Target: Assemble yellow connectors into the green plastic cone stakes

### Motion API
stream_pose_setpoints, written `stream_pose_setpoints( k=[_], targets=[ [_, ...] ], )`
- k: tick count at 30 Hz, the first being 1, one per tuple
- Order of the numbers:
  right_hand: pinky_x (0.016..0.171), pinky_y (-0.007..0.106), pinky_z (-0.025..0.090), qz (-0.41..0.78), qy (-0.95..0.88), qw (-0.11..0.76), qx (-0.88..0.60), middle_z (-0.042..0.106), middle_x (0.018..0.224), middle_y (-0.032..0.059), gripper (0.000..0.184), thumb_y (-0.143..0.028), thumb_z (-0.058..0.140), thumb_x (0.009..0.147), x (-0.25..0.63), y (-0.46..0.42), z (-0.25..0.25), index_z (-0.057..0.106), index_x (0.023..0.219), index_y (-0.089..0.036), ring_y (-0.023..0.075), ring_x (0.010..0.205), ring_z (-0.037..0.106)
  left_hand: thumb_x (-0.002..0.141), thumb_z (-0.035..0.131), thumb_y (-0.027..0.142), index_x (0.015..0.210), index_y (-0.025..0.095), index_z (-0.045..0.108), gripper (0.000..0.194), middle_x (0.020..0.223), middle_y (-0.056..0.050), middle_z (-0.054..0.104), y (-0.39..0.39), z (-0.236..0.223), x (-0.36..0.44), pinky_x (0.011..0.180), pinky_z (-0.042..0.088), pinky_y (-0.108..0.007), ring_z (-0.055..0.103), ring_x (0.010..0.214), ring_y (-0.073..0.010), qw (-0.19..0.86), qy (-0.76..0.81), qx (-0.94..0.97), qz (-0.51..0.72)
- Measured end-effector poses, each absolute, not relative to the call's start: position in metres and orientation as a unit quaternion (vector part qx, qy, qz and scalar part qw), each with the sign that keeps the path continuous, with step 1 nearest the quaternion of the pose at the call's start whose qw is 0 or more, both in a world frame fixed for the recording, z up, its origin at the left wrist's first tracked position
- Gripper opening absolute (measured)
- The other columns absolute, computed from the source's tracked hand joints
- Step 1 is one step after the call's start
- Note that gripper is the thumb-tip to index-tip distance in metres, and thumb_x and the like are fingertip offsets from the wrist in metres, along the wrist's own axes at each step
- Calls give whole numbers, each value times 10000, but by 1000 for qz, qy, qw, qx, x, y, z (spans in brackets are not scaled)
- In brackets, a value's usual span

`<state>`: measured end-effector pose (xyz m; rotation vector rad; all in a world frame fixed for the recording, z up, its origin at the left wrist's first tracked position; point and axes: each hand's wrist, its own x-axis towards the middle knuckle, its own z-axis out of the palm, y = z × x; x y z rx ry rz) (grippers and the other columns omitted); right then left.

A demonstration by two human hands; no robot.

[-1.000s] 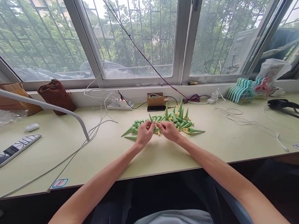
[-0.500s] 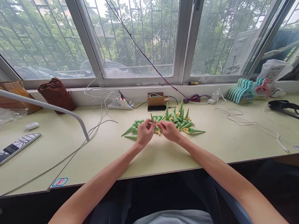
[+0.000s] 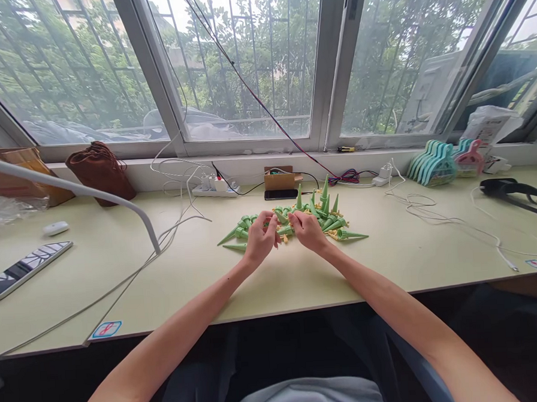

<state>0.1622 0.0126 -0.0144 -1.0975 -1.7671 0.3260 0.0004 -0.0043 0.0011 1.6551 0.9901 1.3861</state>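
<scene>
A heap of green cone-shaped plastic spikes [image 3: 328, 220] with small yellow parts lies on the pale green desk [image 3: 200, 276] just ahead of me. My left hand [image 3: 260, 240] hovers at the heap's near edge with its fingers curled, pinching something small I cannot make out. Beside it, my right hand [image 3: 309, 230] is also closed, its fingertips on a green spike [image 3: 284, 230] that lies between the two hands. A few spikes stand upright at the back of the heap.
A white lamp arm [image 3: 70, 187] crosses the left side above a phone [image 3: 24, 271] and white cables [image 3: 179, 223]. A brown pouch [image 3: 99, 171], power strip [image 3: 216, 189], cardboard box [image 3: 280, 179], teal hangers [image 3: 433, 162] and black strap [image 3: 515, 191] line the window side.
Both hands have drawn slightly apart and lifted a little; the right hand shifted right and a green spike now shows between the fingertips.
</scene>
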Motion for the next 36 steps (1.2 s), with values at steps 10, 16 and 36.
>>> stream_pose_setpoints(
  k=[10,16,36],
  targets=[
    [536,267,305,152,-753,498,-402,381,581,-30,463,-551,339,1003,162,7,-11,333,678,-220,120,544,328,879,499,669,540,145,553,627,484,-39,541,1,0,0,335,342,-228,474,347,-93,484,406,614,473],
    [539,277,308,161,-744,505,-406,388,576,-31,453,-548,303,1009,163,8,-14,323,691,-226,122,525,341,867,525,678,662,160,542,557,514,-12,560,-2,2,-2,353,368,-218,490,359,-91,491,373,640,459],
    [537,282,278,147,-739,515,-408,361,573,-34,484,-582,288,1003,162,9,-11,306,676,-225,120,528,311,773,729,454,970,212,489,394,808,40,564,-3,-4,-1,385,398,-190,526,432,-55,364,378,702,483]
  ],
)
